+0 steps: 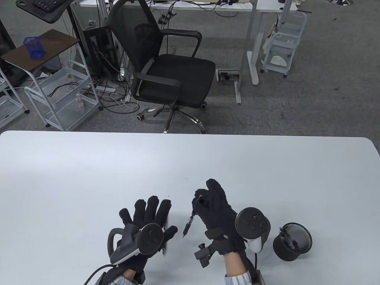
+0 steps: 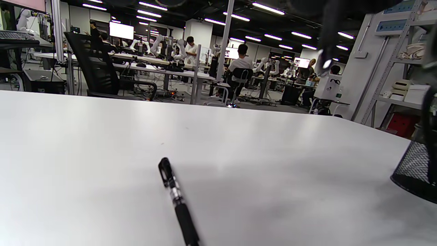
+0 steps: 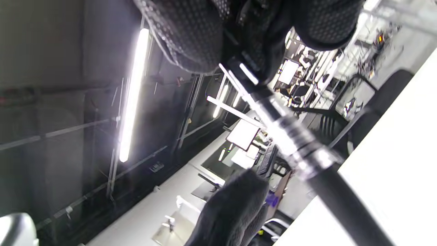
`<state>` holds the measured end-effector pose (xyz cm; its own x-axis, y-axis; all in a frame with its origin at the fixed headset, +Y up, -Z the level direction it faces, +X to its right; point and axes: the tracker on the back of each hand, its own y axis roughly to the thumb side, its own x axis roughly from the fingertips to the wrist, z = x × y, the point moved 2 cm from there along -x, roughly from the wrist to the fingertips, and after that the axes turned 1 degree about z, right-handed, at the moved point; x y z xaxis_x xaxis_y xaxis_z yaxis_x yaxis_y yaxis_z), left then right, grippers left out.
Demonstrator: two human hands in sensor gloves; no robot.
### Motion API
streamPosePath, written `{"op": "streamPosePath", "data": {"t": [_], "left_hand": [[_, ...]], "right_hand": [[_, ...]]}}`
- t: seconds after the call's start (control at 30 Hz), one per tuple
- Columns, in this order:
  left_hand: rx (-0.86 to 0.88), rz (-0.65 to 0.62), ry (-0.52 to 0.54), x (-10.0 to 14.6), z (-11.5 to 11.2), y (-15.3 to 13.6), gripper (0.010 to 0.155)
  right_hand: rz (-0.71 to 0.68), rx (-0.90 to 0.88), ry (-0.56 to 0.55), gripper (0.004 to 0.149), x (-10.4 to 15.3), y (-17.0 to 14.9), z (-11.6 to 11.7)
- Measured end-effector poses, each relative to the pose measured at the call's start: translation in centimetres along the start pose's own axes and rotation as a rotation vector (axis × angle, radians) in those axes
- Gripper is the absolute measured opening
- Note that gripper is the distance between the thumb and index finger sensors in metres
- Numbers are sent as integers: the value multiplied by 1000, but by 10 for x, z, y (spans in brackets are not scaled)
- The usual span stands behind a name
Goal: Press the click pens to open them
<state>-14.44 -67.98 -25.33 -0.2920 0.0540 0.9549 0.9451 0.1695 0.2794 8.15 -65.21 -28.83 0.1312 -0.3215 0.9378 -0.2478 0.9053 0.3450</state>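
My right hand (image 1: 204,197) grips a black click pen (image 1: 190,219) above the table, with its tip pointing down toward me and its top end among the fingers. In the right wrist view the pen (image 3: 290,136) runs down from my gloved fingers (image 3: 191,34). My left hand (image 1: 148,213) lies flat on the table with its fingers spread and holds nothing. A second black pen (image 1: 164,249) lies on the table, partly under that hand. It also shows in the left wrist view (image 2: 177,201).
A black mesh pen cup (image 1: 292,242) stands on the white table (image 1: 89,166) to the right of my right hand, with a pen in it. It also shows in the left wrist view (image 2: 414,171). A black office chair (image 1: 166,71) stands beyond the far table edge.
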Motion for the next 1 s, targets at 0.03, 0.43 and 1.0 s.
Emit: {"op": "streamPosePath", "data": {"t": [0.03,0.43,1.0], "left_hand": [[0,1,3,0,0,0,74],[-17,12,-6,-1,-3,-1,74],[-21,22,-6,-1,-2,-3,74]], "right_hand": [[4,-68,3,48,-1,-7,4],[109,-424,36,43,-1,-54,19],[243,-716,79,46,10,-81,35]]}}
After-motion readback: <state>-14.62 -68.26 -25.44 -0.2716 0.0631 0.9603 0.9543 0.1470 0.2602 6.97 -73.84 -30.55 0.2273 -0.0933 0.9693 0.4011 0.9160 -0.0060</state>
